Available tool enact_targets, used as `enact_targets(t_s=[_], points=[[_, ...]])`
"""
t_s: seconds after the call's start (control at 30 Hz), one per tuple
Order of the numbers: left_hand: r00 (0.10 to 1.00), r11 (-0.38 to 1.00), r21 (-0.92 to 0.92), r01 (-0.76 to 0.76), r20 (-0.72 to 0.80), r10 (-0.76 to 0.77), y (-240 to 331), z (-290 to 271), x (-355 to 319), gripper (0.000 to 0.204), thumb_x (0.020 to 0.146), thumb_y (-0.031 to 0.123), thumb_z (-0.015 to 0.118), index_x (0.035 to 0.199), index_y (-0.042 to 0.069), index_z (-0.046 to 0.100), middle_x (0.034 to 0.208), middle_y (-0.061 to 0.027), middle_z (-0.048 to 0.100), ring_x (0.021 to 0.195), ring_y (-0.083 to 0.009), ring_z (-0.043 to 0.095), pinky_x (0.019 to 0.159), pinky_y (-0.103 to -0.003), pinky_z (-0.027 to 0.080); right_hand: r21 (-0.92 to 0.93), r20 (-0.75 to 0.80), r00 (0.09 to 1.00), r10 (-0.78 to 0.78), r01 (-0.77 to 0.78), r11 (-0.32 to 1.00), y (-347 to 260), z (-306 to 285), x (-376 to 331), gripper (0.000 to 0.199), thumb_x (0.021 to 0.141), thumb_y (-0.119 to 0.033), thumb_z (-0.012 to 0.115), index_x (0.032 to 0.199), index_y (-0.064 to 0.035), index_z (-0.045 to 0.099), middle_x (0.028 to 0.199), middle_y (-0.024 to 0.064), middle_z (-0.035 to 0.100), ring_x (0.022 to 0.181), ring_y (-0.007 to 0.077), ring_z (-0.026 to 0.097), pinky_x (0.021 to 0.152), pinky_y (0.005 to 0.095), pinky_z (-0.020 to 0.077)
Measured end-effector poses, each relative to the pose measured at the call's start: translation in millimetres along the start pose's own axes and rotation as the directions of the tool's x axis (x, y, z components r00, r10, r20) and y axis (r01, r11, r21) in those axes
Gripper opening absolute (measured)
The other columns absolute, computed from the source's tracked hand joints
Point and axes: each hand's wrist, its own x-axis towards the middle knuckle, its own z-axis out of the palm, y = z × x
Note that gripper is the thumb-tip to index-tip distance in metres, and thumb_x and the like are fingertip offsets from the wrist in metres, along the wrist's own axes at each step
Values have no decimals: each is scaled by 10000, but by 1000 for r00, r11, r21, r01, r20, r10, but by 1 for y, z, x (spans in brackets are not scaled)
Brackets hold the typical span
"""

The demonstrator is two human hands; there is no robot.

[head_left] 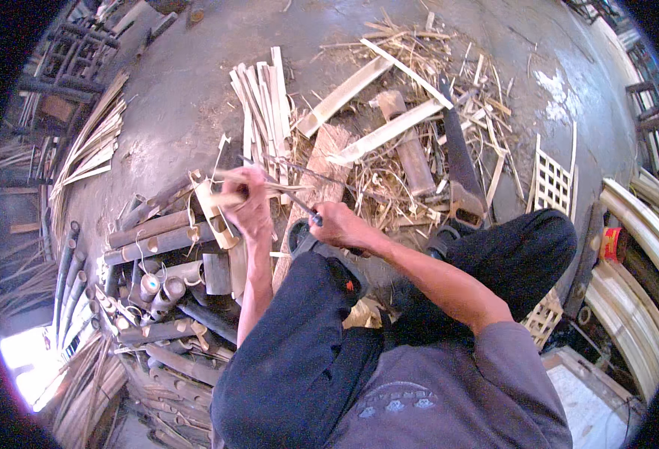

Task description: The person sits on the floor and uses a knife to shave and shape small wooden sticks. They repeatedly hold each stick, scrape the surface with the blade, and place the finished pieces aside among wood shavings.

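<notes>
My left hand (251,203) grips a thin bamboo strip (228,179) that runs across in front of me. My right hand (341,224) holds a knife (293,196) whose blade lies against the strip, just right of the left hand. Both hands work above my dark-trousered knees and a wooden chopping block (322,161) on the floor. A curved piece of split bamboo (213,213) lies just below the left hand.
Dark bamboo tubes (153,232) pile at the left. Split slats (262,101) and shavings (412,161) litter the concrete floor ahead. A hand saw (460,168) lies right of the block. A small lattice panel (553,179) and curved bamboo pieces (636,247) sit at the right.
</notes>
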Motion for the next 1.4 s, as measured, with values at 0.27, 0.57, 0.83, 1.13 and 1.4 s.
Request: enact_targets(t_s=[0.27,0.57,0.83,1.13,1.4], points=[[998,982,179,60,-41,-53,16,6,-14,108,851,110,691,845,37,611,745,19,561,656,-55,470,608,-221,401,193,39,999,12,-19,981,10,19,-7,216,770,-179,600,870,11,616,787,217,645,725,348,647,641,433,477],[947,931,178,-319,110,303,-3,20,-29,141,825,81,719,792,37,590,750,-23,584,734,-103,551,668,-253,457,-21,-47,991,123,-124,992,34,16,-3,228,748,-221,630,858,-22,620,748,242,627,768,419,632,677,450,504],[996,981,181,75,-64,-64,-5,-9,-22,119,888,123,641,839,43,569,759,5,512,697,-83,455,672,-236,399,309,257,943,211,-287,907,20,20,8,238,760,-224,596,818,6,621,698,214,630,648,359,636,625,447,497],[997,997,-22,-75,-7,74,18,34,-29,151,827,86,721,852,14,591,774,-26,573,689,-118,532,614,-276,439,-21,-20,989,145,-145,989,65,24,0,299,755,-255,610,838,31,637,743,257,628,716,407,644,655,476,508],[1000,988,151,-3,1,3,23,38,-6,142,874,119,674,790,39,591,716,24,560,654,-52,475,601,-214,402,-73,44,980,192,-189,979,78,18,17,269,755,-235,569,740,26,631,681,253,620,626,394,639,597,459,509]])
